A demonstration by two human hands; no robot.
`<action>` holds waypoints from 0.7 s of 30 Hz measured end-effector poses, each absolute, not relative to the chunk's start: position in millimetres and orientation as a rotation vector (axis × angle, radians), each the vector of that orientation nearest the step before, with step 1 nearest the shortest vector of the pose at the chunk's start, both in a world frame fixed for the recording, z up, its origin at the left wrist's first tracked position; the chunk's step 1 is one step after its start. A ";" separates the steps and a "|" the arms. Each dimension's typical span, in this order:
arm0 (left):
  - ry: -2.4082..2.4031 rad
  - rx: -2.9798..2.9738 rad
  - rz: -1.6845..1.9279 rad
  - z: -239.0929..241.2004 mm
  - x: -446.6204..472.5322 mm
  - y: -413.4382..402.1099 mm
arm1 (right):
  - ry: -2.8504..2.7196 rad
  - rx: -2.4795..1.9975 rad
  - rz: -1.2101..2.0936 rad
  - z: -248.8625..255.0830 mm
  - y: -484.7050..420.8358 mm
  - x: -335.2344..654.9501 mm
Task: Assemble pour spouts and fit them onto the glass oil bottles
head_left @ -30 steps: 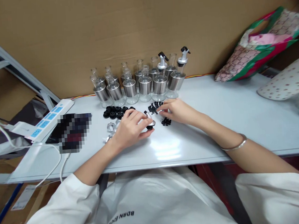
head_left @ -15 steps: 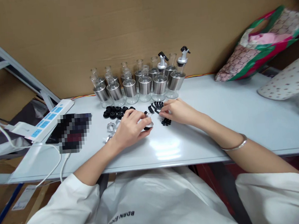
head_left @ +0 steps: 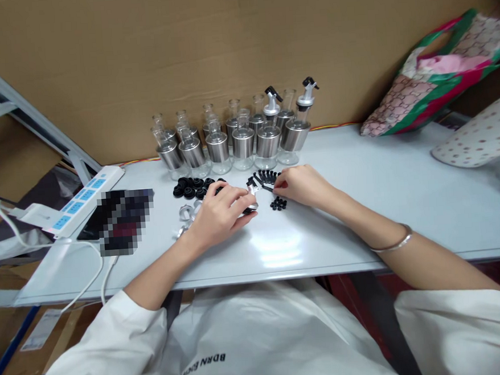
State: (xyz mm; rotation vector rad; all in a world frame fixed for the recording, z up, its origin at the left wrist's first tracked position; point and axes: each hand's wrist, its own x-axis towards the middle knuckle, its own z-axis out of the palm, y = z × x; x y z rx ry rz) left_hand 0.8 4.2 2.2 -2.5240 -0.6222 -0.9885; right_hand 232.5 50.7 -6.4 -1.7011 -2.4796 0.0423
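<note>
On the table (head_left: pixel 362 202), my left hand (head_left: pixel 220 212) grips a silvery, black-based spout (head_left: pixel 252 197), half hidden; my right hand (head_left: pixel 303 185) pinches a tiny black piece (head_left: pixel 269 188), unclear.

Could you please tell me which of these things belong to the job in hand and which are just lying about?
In use: left hand holding pourer spout; right hand at black levers; black seals; steel-sleeved glass bottles.
Lying about: power strip; patterned bag; dotted fabric.
</note>
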 end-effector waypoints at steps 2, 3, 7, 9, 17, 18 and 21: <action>-0.611 -2.531 -0.995 2.0 0.5 4.6 | -2.465 -1.719 0.055 -7.3 51.6 232.7; -0.604 -2.539 -0.994 1.9 0.3 4.9 | -2.460 -1.717 0.065 -7.7 52.2 232.8; -0.597 -2.579 -0.969 1.5 -0.3 5.3 | -2.367 -1.587 0.098 -5.8 52.0 231.0; -0.596 -2.580 -0.966 1.5 -0.2 5.3 | -2.237 -1.451 0.132 -1.8 48.2 228.6; -0.623 -2.560 -0.957 0.1 0.7 3.6 | -1.997 -0.814 0.219 11.3 15.5 212.5; -0.630 -2.565 -0.952 -0.1 0.6 3.2 | -2.004 -0.784 0.207 11.1 13.3 211.0; -0.656 -2.570 -0.949 -0.7 0.3 2.2 | -2.027 -0.730 0.170 9.6 11.7 208.8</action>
